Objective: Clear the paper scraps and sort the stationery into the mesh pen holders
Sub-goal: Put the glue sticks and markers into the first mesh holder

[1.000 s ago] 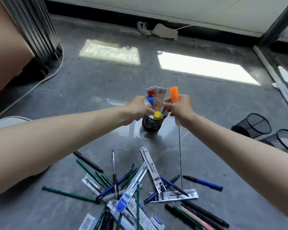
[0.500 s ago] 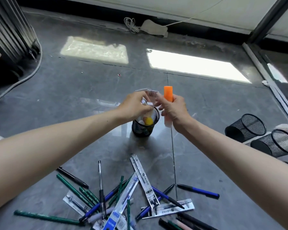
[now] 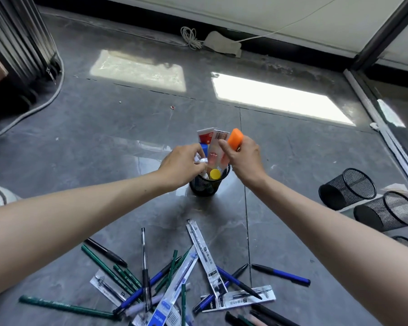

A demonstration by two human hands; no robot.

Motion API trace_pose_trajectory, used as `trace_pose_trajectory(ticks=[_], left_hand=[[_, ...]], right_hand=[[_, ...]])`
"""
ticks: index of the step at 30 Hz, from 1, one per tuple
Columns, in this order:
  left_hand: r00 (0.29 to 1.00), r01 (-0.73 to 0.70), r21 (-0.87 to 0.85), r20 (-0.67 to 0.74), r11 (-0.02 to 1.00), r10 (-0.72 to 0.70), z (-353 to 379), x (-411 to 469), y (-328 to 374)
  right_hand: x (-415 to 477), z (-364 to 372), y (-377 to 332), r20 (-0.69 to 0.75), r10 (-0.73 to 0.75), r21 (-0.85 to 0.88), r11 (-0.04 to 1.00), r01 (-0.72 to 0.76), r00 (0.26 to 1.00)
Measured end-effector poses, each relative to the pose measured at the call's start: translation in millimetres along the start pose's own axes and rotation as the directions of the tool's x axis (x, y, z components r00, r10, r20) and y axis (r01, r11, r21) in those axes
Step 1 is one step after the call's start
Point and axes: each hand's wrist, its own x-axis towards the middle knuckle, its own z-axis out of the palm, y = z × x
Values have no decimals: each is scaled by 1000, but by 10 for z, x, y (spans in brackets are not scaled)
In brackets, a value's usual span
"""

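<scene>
In the head view we are working over the upright mesh pen holder [image 3: 209, 188], which is standing on the floor beyond the pile of pens [image 3: 170, 278]. Our right hand [image 3: 245, 160] is gripping the orange marker [image 3: 235, 139] just above the rim. Our left hand [image 3: 183, 167] is pinching a small white item [image 3: 199, 160] at the mouth. We are judging it best to nudge the tall packets [image 3: 218, 144] aside and lower the marker straight down, so nothing is tipping the holder.
</scene>
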Motion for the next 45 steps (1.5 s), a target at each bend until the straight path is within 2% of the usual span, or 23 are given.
trace_pose_trajectory(ticks=[4, 8, 13, 17, 21, 24, 26, 29, 31, 34, 37, 39, 42, 45], left_hand=[[1000, -1, -5, -14, 1000, 1, -11, -13, -35], [999, 15, -8, -33, 1000, -16, -22, -24, -52], [999, -19, 54, -45, 998, 21, -22, -33, -34], [997, -45, 76, -56, 996, 50, 6, -27, -17], [992, -83, 74, -94, 994, 90, -12, -24, 5], [986, -118, 109, -101, 987, 129, -14, -7, 33], [988, -113, 156, -85, 981, 127, 19, 11, 74], [990, -125, 420, -1, 899, 138, 95, 28, 151], [991, -130, 501, 30, 856, 133, 122, 29, 177], [988, -137, 531, 9, 836, 156, 126, 34, 209], [998, -51, 496, 61, 867, 24, 13, 78, 286], [988, -33, 517, 144, 855, -50, -48, 125, 304], [984, -102, 566, 178, 818, -1, 8, 145, 296], [985, -90, 488, 173, 868, 5, 67, 138, 281]], right_hand=[[-74, 27, 24, 12, -8, -39, 999, 8, 1000], [-78, 2, 18, -98, 1, -4, 1000, -2, 995], [-71, 38, 30, 65, 3, -37, 999, 0, 998], [2, 73, -29, 58, -14, -128, 992, 22, 998], [-53, 75, 21, 16, 8, -108, 994, -6, 1000], [-124, 88, 143, 41, 64, -34, 997, -63, 997], [-164, 88, 177, 56, 110, 19, 994, -111, 992], [-220, 82, 152, 63, 131, 48, 990, -134, 989], [-245, 72, 134, 58, 125, 42, 991, -127, 990], [-295, 48, 135, 19, 150, 16, 989, -150, 988], [-346, 1, 202, -39, 212, -89, 973, -214, 977], [-398, -28, 263, 9, 242, -151, 959, -238, 970], [-513, -68, 313, 109, 255, -191, 954, -231, 961], [-552, -87, 289, 137, 258, -189, 955, -230, 956]])
